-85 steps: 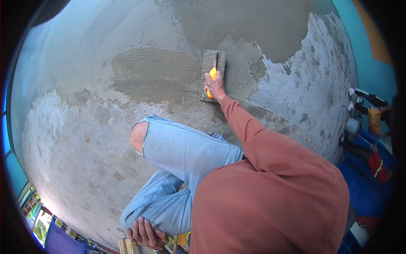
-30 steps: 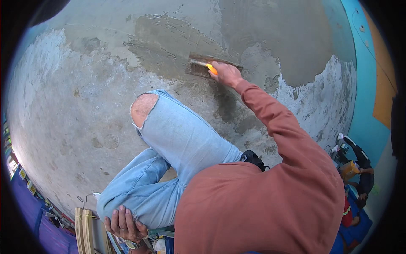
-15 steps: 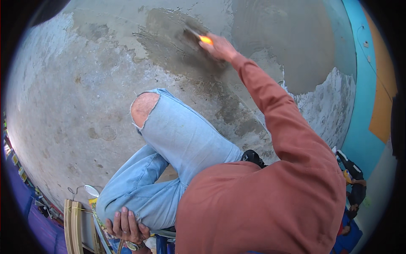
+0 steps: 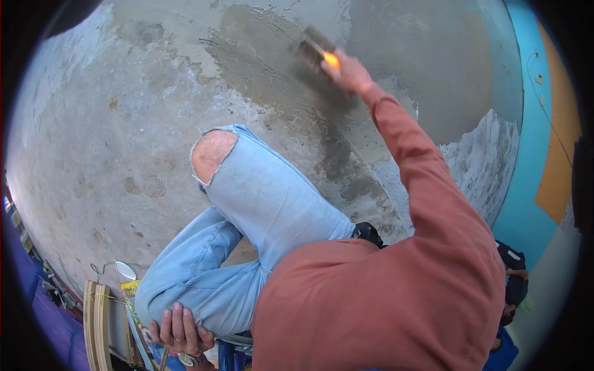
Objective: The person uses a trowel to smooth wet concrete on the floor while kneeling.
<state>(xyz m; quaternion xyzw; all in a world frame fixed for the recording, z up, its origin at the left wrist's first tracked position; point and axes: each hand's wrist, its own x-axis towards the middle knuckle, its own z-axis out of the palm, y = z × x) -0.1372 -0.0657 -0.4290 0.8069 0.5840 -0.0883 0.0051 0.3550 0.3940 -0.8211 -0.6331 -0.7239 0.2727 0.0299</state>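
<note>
Lettering shows on a yellow packet (image 4: 130, 288) near the lower-left edge of the floor (image 4: 93, 191). The right hand (image 4: 350, 75) grips a trowel (image 4: 315, 51) at the wet far part; the left hand (image 4: 180, 332) clasps a knee (image 4: 166, 300). A teal-and-orange wall (image 4: 532, 154) borders the right edge.

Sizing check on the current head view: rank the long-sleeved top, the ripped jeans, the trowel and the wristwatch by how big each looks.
Largest to smallest, as they appear:
1. Long-sleeved top
2. Ripped jeans
3. Trowel, blurred and partly covered
4. Wristwatch, partly hidden

The top's nearness to the camera probably enlarges it.
</note>
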